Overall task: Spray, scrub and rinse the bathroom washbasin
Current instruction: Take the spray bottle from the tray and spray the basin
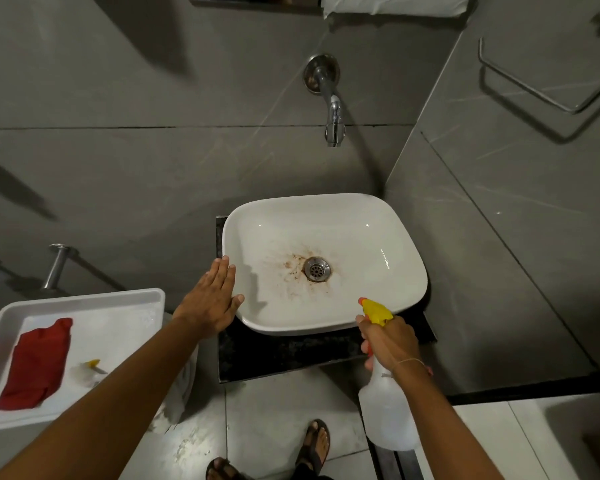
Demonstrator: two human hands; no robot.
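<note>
A white washbasin [361,233] sits on a black stone counter [284,355]. Brown stains spread around its metal drain [316,269]. My left hand [210,299] lies flat with fingers apart against the basin's left rim. My right hand [390,341] grips a translucent spray bottle [385,414] by its neck. The bottle's yellow head with an orange nozzle [374,310] points over the basin's near rim. A chrome wall tap [333,109] hangs above the basin, with no water running.
A white tray [84,299] at the left holds a red cloth [37,365] and a second small spray bottle [87,370]. A metal towel bar [534,88] is on the right wall. My sandalled feet [314,445] stand on the tiled floor below.
</note>
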